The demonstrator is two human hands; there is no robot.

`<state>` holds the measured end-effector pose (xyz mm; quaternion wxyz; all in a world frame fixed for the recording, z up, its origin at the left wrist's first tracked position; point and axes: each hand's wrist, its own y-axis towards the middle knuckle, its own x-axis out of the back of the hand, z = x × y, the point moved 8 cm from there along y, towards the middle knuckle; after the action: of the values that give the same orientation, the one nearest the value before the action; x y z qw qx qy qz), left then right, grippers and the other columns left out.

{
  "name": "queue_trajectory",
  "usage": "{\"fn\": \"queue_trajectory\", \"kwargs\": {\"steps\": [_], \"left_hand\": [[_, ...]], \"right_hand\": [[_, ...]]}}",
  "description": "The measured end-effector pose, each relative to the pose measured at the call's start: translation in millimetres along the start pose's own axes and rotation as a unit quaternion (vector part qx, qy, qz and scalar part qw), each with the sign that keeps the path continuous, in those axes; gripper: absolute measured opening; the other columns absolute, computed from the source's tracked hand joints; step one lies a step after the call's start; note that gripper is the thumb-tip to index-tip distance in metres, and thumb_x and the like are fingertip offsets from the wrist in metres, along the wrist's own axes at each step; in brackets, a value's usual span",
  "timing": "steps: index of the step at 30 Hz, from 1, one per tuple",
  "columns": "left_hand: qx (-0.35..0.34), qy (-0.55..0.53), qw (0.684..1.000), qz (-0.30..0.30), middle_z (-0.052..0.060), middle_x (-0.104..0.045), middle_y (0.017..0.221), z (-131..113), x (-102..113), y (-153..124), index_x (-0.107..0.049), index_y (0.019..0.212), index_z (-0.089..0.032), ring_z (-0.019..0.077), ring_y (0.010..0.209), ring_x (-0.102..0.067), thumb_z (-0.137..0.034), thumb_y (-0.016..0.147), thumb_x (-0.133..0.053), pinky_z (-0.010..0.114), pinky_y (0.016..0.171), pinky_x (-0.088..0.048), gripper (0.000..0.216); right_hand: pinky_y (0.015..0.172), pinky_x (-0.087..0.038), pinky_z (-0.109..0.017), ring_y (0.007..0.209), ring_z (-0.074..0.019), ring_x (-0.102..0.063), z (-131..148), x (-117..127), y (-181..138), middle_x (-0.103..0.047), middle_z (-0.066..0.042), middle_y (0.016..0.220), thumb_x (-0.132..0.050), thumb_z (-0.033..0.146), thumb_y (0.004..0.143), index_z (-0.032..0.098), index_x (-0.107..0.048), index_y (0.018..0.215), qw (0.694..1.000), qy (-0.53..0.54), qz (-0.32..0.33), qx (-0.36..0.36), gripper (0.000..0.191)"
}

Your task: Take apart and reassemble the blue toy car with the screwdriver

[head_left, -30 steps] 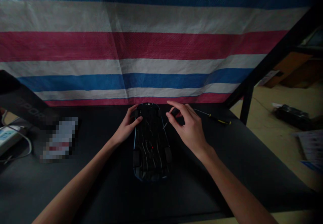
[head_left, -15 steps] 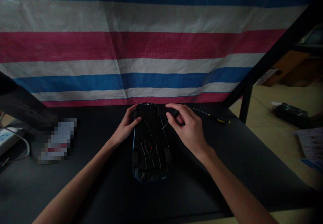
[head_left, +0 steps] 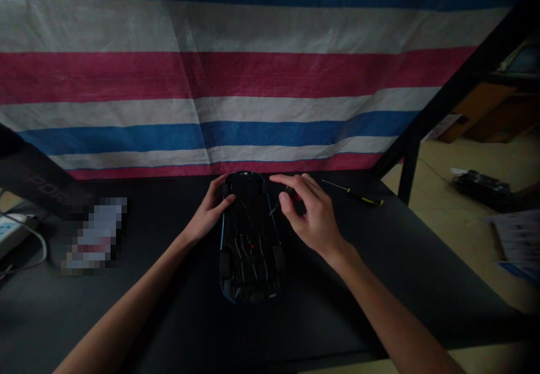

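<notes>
A toy car [head_left: 248,233] lies upside down on the dark table, its black underside facing up and its wheels showing. My left hand [head_left: 213,205] grips the car's far left side, thumb on the underside near a wheel. Just right of the car, my right hand [head_left: 310,208] holds a small screwdriver [head_left: 276,208] between its curled fingers. The thin metal shaft points down and left to the car's right edge; whether the tip touches the car, I cannot tell. Most of the handle is hidden by the fingers.
A second screwdriver [head_left: 363,197], black and yellow, lies at the right on the black table [head_left: 379,273]. On the left are a blurred-out flat item [head_left: 99,230], a white power strip [head_left: 17,230] with a cable and a dark box [head_left: 42,180]. A striped sheet [head_left: 253,76] hangs behind.
My right hand has turned the screwdriver a little, and its index finger now reaches farther left. My left hand and the car stay in place; the view shifts slightly.
</notes>
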<state>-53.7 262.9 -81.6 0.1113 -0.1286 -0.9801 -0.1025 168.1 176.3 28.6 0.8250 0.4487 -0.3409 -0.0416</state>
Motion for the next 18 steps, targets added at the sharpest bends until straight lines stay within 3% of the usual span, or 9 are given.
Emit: {"fn": "queue_trajectory", "kwargs": {"steps": [4,8,13,18], "left_hand": [[-0.005,-0.003,1.0,-0.003,0.008,-0.044,0.169,-1.0,0.5,-0.6,-0.04,0.158,-0.031,0.0354,0.154,-0.044,-0.049,0.101,-0.064,0.054,0.126,-0.041,0.065],[-0.002,-0.012,1.0,0.0,0.009,-0.042,0.17,-0.5,0.4,-0.5,-0.04,0.158,-0.03,0.0351,0.153,-0.045,-0.05,0.1,-0.065,0.054,0.128,-0.038,0.066],[-0.006,-0.003,1.0,0.001,0.009,-0.044,0.169,0.5,0.5,-0.4,-0.039,0.159,-0.031,0.0366,0.153,-0.045,-0.05,0.101,-0.063,0.056,0.126,-0.04,0.066],[-0.001,-0.017,1.0,0.005,0.009,-0.044,0.169,1.2,0.4,-0.3,-0.039,0.159,-0.03,0.0369,0.151,-0.047,-0.049,0.101,-0.064,0.057,0.126,-0.04,0.067]], "right_hand": [[0.082,-0.057,-0.04,0.085,-0.019,-0.067,-1.0,1.3,-0.9,-0.078,-0.002,0.11,-0.058,0.023,0.108,0.028,-0.068,0.124,1.0,-0.009,-0.014,-0.022,0.02],[0.095,-0.057,-0.046,0.104,-0.0237,-0.067,-1.7,-2.8,-2.6,-0.074,-0.007,0.12,-0.051,0.019,0.107,0.026,-0.062,0.136,1.0,-0.014,-0.004,-0.005,0.031],[0.091,-0.059,-0.044,0.1,-0.0233,-0.068,-6.7,-3.2,-2.8,-0.075,-0.006,0.115,-0.058,0.025,0.107,0.028,-0.064,0.128,1.0,-0.019,-0.012,-0.021,0.022],[0.098,-0.058,-0.047,0.105,-0.0245,-0.068,-5.4,-3.7,-3.9,-0.073,-0.008,0.116,-0.051,0.021,0.107,0.024,-0.056,0.143,1.0,-0.004,-0.012,-0.014,0.036]]}}
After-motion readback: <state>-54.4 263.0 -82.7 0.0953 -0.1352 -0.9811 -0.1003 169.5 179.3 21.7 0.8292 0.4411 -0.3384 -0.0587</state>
